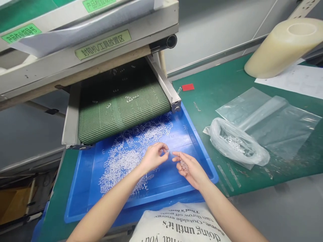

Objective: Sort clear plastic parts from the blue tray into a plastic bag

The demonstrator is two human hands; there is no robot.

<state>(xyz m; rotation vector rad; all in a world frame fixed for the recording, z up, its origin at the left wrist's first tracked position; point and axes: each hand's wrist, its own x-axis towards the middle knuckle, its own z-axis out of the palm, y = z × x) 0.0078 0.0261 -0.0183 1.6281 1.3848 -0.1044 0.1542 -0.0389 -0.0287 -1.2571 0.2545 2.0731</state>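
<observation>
"As the green table (pixel 212 88) bears so much, what's under the end of the conveyor belt (pixel 123 114)?"

"A blue tray (pixel 183 143), clear plastic pieces (pixel 126 161) heaped mostly toward its left; beside it, right, an opened plastic bag (pixel 262 156) holds more."

"And the hands?"

"Over the tray: the right hand (pixel 191 169) curls round a clump (pixel 184 165), while the left hand (pixel 155 155) pinches a tiny clear piece (pixel 168 152), blurred, between thumb and forefinger."

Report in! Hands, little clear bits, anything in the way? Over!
Left hand pinching a clear piece. Right hand cradling clump of clear pieces. Pile in blue tray; conveyor overhangs tray's far side, apart from hands.
</observation>
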